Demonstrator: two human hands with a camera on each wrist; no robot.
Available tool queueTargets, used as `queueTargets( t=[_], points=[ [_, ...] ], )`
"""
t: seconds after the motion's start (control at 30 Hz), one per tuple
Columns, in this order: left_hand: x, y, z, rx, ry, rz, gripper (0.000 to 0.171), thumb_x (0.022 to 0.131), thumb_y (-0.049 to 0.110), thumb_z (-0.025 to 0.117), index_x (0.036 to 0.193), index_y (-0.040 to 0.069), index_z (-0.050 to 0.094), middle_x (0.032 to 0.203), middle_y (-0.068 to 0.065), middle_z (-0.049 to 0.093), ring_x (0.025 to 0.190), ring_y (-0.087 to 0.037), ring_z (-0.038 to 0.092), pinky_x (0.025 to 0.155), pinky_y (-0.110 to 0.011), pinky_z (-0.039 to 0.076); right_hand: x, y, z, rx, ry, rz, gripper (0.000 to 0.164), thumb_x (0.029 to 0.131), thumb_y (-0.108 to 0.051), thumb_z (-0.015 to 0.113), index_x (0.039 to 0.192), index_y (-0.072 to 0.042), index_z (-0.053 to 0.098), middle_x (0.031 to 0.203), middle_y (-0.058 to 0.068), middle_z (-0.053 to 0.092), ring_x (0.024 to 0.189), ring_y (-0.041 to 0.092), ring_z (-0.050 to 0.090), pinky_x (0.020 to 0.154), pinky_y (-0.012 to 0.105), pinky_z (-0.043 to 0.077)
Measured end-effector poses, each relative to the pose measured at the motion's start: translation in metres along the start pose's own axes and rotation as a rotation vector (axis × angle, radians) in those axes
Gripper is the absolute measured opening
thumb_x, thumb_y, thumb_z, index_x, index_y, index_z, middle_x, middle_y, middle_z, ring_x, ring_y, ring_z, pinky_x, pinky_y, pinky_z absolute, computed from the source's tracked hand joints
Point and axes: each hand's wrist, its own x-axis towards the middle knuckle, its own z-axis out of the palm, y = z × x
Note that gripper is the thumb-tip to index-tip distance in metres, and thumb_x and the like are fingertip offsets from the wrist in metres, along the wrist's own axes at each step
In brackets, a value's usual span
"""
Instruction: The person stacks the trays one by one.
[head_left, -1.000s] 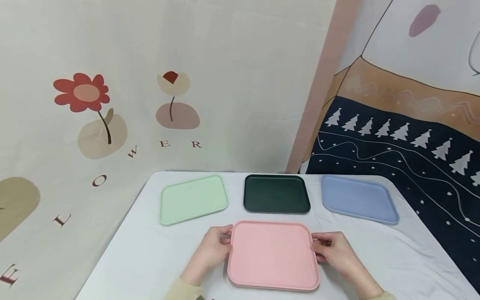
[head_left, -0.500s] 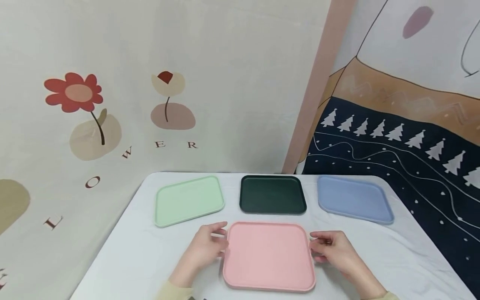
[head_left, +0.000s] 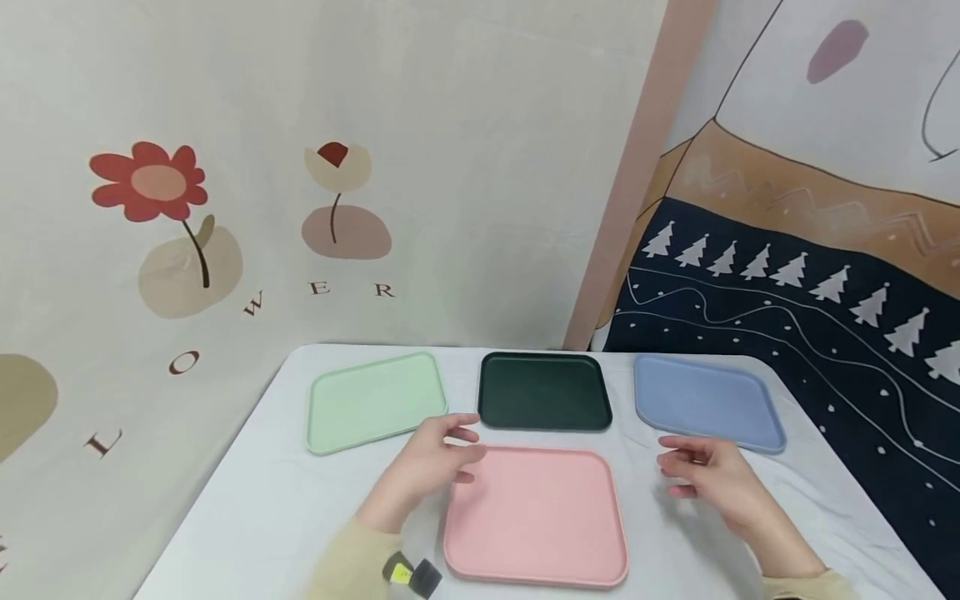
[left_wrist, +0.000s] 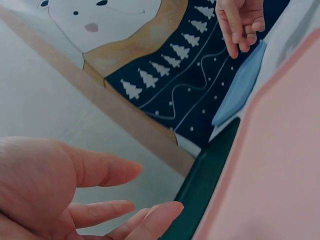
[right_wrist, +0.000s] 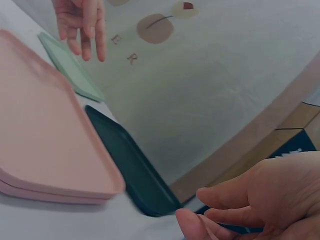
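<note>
A pink rectangular tray with rounded corners lies on the white-covered table near the front. In the right wrist view a second pink edge shows beneath its rim. My left hand hovers over the tray's far left corner, fingers loosely spread and holding nothing. Off to the right of the tray, my right hand hangs over the cloth just in front of the blue tray, its fingers relaxed and nothing in them. Both hands appear apart from the trays in the wrist views.
Along the table's back edge lie a light green tray, a dark green tray and the blue one. Behind the white tablecloth hangs a printed curtain. A dark strap with a yellow patch sits at my left sleeve.
Both hands have let go of the pink tray's sides. The left hand has risen forward and right over its corner; the right hand has moved away to the right. The trays stay put.
</note>
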Motion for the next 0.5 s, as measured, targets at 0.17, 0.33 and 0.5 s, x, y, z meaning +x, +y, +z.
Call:
queueTargets(
  t=[0.17, 0.33, 0.5],
  points=[
    [0.029, 0.021, 0.018, -0.041, -0.077, -0.006, 0.057, 0.097, 0.007, 0.076, 0.15, -0.001, 0.053, 0.125, -0.019, 0.064, 0.109, -0.036, 0.071, 0.079, -0.041, 0.067, 0.008, -0.006, -0.037, -0.044, -0.046, -0.007, 0.053, 0.105, -0.004, 0.063, 0.144, 0.024, 0.043, 0.121, 0.019, 0.068, 0.1, 0.019, 0.069, 0.081, 0.038, 0.066],
    [0.058, 0.043, 0.039, -0.087, -0.127, -0.006, 0.057, 0.097, 0.007, 0.076, 0.149, 0.0, 0.054, 0.122, -0.017, 0.066, 0.11, -0.028, 0.072, 0.08, -0.042, 0.067, 0.018, -0.01, -0.074, -0.09, -0.067, -0.003, 0.056, 0.109, -0.013, 0.061, 0.146, 0.024, 0.04, 0.128, 0.018, 0.065, 0.104, 0.013, 0.068, 0.085, 0.04, 0.065],
    [0.081, 0.059, 0.061, -0.102, -0.157, -0.025, 0.055, 0.096, 0.007, 0.077, 0.147, 0.0, 0.056, 0.117, -0.013, 0.068, 0.104, -0.026, 0.073, 0.076, -0.04, 0.067, 0.028, -0.005, -0.107, -0.119, -0.067, 0.028, 0.057, 0.109, -0.013, 0.06, 0.147, 0.024, 0.038, 0.131, 0.016, 0.064, 0.105, 0.009, 0.068, 0.087, 0.04, 0.065]
  ],
)
